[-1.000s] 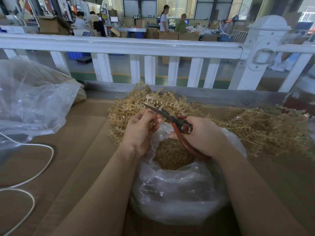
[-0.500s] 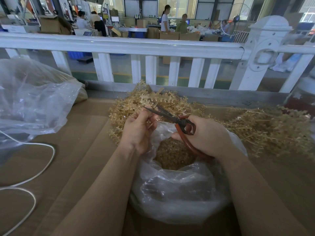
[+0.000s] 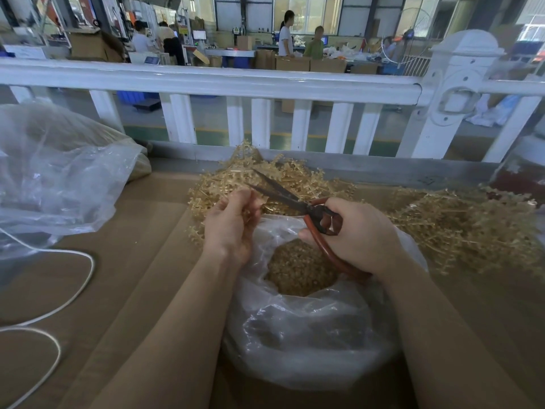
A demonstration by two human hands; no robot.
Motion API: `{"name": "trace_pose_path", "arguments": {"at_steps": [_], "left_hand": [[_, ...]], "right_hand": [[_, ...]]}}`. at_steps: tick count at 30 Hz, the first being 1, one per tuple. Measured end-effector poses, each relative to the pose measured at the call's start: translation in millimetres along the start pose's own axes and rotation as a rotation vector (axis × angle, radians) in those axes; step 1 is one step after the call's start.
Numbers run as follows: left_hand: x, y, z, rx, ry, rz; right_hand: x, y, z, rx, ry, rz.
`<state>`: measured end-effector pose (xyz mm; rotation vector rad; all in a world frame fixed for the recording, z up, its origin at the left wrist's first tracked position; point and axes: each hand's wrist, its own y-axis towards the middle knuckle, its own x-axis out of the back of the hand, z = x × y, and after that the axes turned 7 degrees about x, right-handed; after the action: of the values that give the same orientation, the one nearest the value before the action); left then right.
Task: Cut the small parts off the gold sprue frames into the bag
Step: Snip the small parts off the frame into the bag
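My left hand [image 3: 231, 224] pinches a gold sprue frame [image 3: 250, 212] above the open clear plastic bag [image 3: 309, 335], which holds a heap of small gold parts [image 3: 299, 268]. My right hand [image 3: 358, 236] grips the red handles of the scissors [image 3: 298, 202]; their dark blades are spread apart and point up-left past my left fingertips. A pile of gold sprue frames [image 3: 250, 178] lies just behind both hands. Most of the held frame is hidden by my fingers.
A second pile of gold frames [image 3: 466, 228] spreads to the right. A large clear bag [image 3: 53, 172] sits at the left, with a white cable [image 3: 59, 308] looping below it. A white railing [image 3: 236, 84] borders the cardboard-covered table [image 3: 126, 276].
The scissor blades have spread wider apart. My left hand has shifted slightly with the frame; the right hand stays over the bag.
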<state>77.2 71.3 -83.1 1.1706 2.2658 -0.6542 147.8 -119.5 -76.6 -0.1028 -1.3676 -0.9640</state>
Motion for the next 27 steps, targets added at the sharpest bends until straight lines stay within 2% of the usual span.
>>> {"name": "trace_pose_path", "arguments": {"at_steps": [6,17,21,27], "left_hand": [[-4,-5,8,-0.093,0.24,0.1],[-5,-6,6,-0.064,0.262,0.162],[-5,-6,7,-0.064,0.314,0.172],[-4,-7,8,-0.051,0.344,0.27]], "right_hand": [[-4,0,1,0.031,-0.048,0.047],[-9,1,-3,-0.092,-0.017,0.008],[-10,0,-5,-0.09,-0.037,0.01],[-9,1,-3,-0.054,-0.063,-0.026]]}}
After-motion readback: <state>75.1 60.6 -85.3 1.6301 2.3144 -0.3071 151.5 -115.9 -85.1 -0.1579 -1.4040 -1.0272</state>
